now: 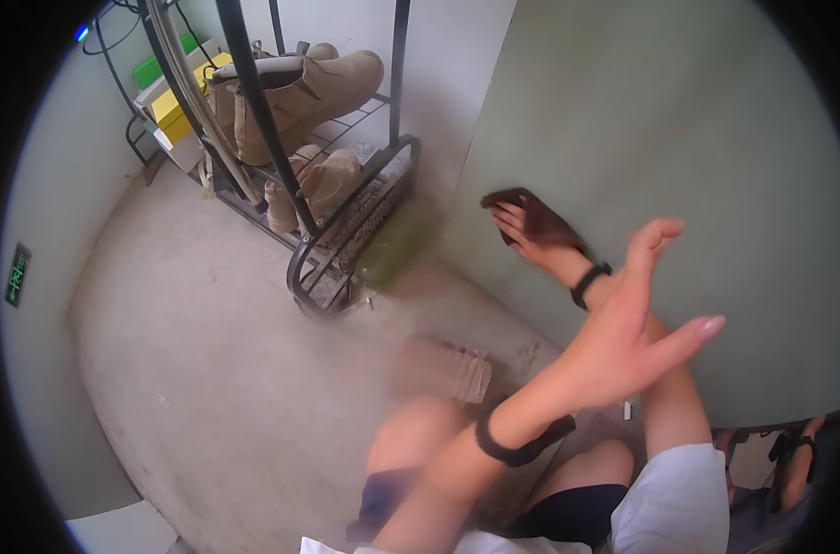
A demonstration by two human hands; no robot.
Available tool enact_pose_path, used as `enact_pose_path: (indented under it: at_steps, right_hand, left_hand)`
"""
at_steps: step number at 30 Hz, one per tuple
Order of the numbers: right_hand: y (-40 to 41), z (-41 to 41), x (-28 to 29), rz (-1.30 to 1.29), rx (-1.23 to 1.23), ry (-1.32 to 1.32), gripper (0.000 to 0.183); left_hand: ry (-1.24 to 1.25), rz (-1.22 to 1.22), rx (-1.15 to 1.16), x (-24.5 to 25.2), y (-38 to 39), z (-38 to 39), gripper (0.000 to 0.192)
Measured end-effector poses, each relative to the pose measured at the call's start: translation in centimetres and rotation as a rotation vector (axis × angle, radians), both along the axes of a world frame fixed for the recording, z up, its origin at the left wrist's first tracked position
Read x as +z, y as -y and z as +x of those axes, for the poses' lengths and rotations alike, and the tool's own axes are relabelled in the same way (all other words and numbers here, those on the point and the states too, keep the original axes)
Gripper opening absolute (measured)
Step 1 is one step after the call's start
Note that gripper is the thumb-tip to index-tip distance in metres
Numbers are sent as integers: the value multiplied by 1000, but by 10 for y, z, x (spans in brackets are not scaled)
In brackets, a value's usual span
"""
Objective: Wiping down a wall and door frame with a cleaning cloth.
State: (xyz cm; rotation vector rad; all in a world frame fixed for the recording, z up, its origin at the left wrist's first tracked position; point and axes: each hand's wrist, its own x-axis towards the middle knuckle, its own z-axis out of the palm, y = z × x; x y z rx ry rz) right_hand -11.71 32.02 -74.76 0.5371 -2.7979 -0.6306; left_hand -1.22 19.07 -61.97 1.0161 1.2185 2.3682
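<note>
A dark maroon cloth (548, 221) lies against a broad grey-green panel (641, 131). My right hand (524, 225) is spread on the cloth and holds it to the panel, fingers toward the left. A black band circles that wrist. Nearer the camera, my left hand (620, 332) is raised in front of my right forearm. Its thumb stands away from the bent fingers and nothing is in it. The left wrist also wears a black band (510, 443). My bare knees show below the arms.
A black metal shoe rack (309, 232) stands at upper left, holding beige shoes (309, 97) and yellow and green boxes. A blurred green item (392, 253) sits beside it. On the concrete floor (205, 346) lies a ribbed brown object (447, 367). Another person's limbs (797, 464) show at lower right.
</note>
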Motion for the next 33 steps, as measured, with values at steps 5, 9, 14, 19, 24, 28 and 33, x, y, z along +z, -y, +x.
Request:
enact_pose_path:
  at_steps: [5,9,14,19,24,28,33]
  right_hand:
    - [36,-40,94,-593,44,166,31]
    - [-13,-57,182,287,350,-235,35]
    - [14,12,366,159,-138,-549,50]
    - [-20,68,438,236,-202,-833,48]
    - [-36,62,442,260,-45,-922,47]
    - [-48,51,441,107,157,-861,51]
    - [-60,62,440,124,227,-782,52]
  left_hand:
    - [-27,837,-519,35,44,28,65]
    - [-211,1007,-564,37,49,18,56]
    - [-93,786,-663,76,69,69,40]
    - [-144,724,-859,110,52,118,45]
    - [-165,707,-914,135,40,134,50]
    - [-149,677,-977,141,35,150,54]
    - [-165,638,-1054,156,33,153,59]
